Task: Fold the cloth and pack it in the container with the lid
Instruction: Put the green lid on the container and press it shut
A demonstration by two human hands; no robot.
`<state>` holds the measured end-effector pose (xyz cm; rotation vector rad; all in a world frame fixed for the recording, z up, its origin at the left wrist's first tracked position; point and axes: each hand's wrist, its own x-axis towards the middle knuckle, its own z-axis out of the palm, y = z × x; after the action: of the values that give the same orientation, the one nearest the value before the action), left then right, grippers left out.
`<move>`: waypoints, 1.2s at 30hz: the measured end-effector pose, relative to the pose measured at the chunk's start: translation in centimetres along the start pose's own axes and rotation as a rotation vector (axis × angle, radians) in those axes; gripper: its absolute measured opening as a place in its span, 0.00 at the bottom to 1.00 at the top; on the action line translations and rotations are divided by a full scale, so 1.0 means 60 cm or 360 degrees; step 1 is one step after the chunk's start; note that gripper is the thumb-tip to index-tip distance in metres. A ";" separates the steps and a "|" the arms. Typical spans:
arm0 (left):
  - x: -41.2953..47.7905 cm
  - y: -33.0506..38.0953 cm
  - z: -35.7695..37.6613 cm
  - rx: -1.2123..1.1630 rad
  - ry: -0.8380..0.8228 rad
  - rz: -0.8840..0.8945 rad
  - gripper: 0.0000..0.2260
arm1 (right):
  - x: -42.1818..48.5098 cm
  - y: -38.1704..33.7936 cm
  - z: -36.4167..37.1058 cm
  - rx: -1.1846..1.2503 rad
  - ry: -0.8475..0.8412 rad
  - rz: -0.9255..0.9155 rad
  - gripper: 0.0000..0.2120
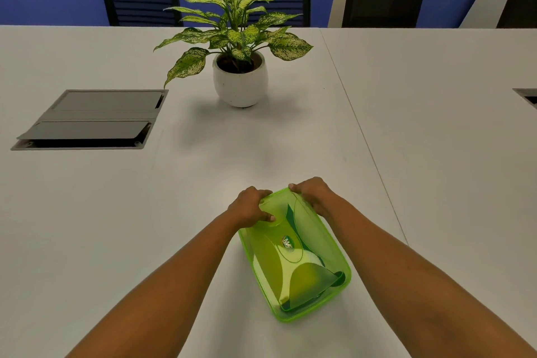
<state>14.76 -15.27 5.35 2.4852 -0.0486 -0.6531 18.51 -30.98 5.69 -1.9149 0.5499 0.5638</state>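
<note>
Fingers [266, 194] of your left hand [250, 206] and right hand [311, 195] clench the far corners of the lid [308, 227]. On the white surface [116, 227] sits the green container [315, 316], closed, the folded cloth [308, 279] inside (visible through the plastic). Light, springy, probably slippery: press along the rim, near the corners.

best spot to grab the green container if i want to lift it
Grip the rim under the lid on both long sides, one hand from each side. The container is a broad, rounded box with a smooth, handle-free lid; the left hand and right hand now hold only its far end.
</note>
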 end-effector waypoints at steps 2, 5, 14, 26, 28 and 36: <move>-0.003 -0.003 -0.002 -0.0054 0.0019 -0.0018 0.32 | 0.000 0.002 0.002 -0.0040 0.0010 -0.0072 0.25; -0.004 -0.006 0.001 -0.0113 0.0065 -0.0056 0.31 | -0.005 0.008 0.005 -0.0115 0.0045 -0.0198 0.20; -0.007 -0.056 0.010 -0.0449 0.0480 -0.0408 0.25 | -0.047 0.037 0.053 -0.1162 -0.0058 -0.0708 0.33; -0.045 -0.057 0.071 0.0348 0.0651 -0.0218 0.28 | -0.058 0.121 0.068 -0.1483 0.0269 -0.0984 0.31; -0.049 -0.060 0.079 0.0558 0.0576 -0.0130 0.38 | -0.058 0.125 0.071 -0.1490 0.0312 -0.1002 0.30; -0.042 -0.063 0.092 0.0633 0.0631 -0.0078 0.28 | -0.048 0.130 0.064 -0.1545 0.0333 -0.1094 0.29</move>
<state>9.57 -14.50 0.44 2.9637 0.0366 -0.1669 11.01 -30.00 0.51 -2.8926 -0.3697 0.1583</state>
